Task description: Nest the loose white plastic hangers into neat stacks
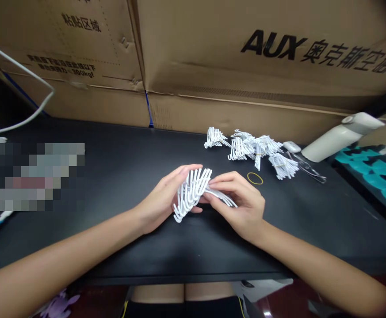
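A bundle of white wire hooks (193, 192) is held above the black table between both hands, with its curved ends toward the left. My left hand (166, 194) is closed around the hooked side, fingers behind it. The fingers of my right hand (241, 198) pinch the straighter ends, which stick out past the thumb. A yellow rubber band (255, 178) lies on the table just beyond my right hand. Farther back are more bundles of white hooks, one (215, 137) apart at the left, several overlapping (242, 145), and one banded (283, 166) nearer.
Large cardboard boxes (265, 79) line the back of the black table (129, 260). At the right are a white bottle (335, 139) lying tilted, glasses (307, 168), a small white case (291, 147) and a teal-and-black object (372, 172). A white cable (48, 95) and a blurred-out item (36, 181) are left.
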A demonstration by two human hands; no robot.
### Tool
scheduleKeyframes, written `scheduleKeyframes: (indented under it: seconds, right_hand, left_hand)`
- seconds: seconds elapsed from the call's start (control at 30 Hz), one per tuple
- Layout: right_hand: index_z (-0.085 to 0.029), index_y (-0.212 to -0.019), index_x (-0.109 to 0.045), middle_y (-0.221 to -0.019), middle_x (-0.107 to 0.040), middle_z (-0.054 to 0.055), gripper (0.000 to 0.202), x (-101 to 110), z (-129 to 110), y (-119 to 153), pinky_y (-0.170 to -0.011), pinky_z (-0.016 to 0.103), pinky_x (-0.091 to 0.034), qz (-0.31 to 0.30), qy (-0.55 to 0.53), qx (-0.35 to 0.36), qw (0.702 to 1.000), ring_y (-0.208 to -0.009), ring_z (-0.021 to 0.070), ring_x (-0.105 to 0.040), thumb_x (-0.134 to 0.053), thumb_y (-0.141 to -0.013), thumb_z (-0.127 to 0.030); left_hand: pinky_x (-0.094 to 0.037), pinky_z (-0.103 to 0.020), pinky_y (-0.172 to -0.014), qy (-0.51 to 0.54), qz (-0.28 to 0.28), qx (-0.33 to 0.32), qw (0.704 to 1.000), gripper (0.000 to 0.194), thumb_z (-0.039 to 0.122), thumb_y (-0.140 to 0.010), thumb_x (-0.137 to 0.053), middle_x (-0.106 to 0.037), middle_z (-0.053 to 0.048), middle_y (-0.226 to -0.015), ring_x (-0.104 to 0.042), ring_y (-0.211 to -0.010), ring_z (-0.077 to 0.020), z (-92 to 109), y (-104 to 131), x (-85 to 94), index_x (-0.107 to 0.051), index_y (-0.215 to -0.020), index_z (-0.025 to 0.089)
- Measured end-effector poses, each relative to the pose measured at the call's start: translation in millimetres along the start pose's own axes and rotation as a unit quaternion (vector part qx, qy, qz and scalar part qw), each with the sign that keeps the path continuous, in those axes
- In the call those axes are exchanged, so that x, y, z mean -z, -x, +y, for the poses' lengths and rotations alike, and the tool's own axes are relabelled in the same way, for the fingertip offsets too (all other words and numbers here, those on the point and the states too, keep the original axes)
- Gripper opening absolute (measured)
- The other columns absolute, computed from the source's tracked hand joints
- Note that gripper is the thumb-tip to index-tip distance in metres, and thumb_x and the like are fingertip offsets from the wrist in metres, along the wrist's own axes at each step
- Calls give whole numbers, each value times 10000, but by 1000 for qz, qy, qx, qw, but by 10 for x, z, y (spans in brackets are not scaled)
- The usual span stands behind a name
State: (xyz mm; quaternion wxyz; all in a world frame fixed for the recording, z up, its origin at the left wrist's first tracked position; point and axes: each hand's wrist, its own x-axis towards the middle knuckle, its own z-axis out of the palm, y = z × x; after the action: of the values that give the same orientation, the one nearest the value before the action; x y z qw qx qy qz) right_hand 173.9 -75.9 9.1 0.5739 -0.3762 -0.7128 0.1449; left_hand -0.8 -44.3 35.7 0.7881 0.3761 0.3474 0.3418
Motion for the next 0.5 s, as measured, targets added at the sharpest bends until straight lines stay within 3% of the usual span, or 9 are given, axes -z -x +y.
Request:
scheduleKeyframes:
  seconds: [0.2, 0.33, 0.5]
  right_hand:
    - [-206, -911, -684, -907, -667, 76, 184, -29, 2, 25, -714, 338, -577, -1, -20, -39, 999, -819, 188, -658, -707, -747, -125]
    - [-202, -852, -689, -882, -685, 73, 132, -28, -15, 5, -707, 337, -571, -11, 4, -3, 1000, -799, 187, -662, -696, -750, -118]
    - [-192, -846, -692, -833, -695, 68, 151, -24, -44, -17, -698, 322, -572, -14, -1, 42, 999, -763, 180, -670, -688, -746, -79]
  left_hand:
    - [-592, -331, -647, 62, 27, 41, 997, 270, 309, -902, -499, -700, -73, -973, -680, -760, -187, 25, -27, 38, -635, -1108, 199]
    - [-594, -325, -625, 39, 50, 43, 997, 259, 285, -888, -525, -687, -57, -1003, -671, -757, -175, 29, -38, 46, -630, -1117, 224]
    - [-585, -307, -596, 26, 36, 55, 997, 298, 385, -885, -532, -696, -82, -978, -670, -709, -172, 45, -40, 39, -634, -1089, 192]
